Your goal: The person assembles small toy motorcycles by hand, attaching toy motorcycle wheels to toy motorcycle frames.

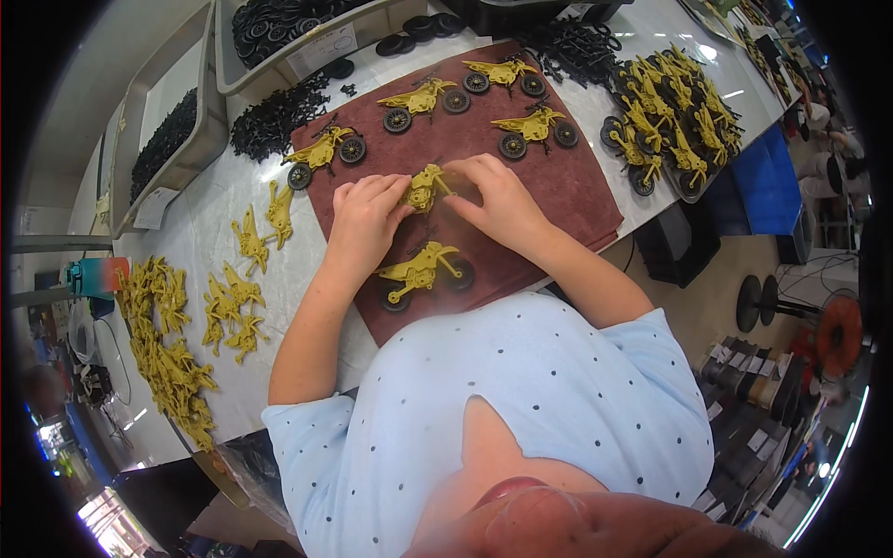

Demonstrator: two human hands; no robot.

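Observation:
Over the dark red cloth (pixel 581 191), both my hands hold a yellow toy motorcycle body (pixel 425 189) between them. My left hand (pixel 366 219) pinches its left end with the fingertips. At the other end, my right hand (pixel 502 205) has its thumb and index finger closed about the narrow part. Just below lies a toy motorcycle (pixel 419 270) with black wheels, close to my left wrist. Several more wheeled toy motorcycles (pixel 527 128) stand along the upper part of the cloth. My fingers hide part of the held body.
Loose yellow bodies (pixel 167 344) lie in piles on the white table at left. Grey bins (pixel 321 51) hold black wheels and small parts; black parts (pixel 279 116) are heaped beside them. At right sits a pile of yellow motorcycles (pixel 674 112), near a blue bin (pixel 767 181).

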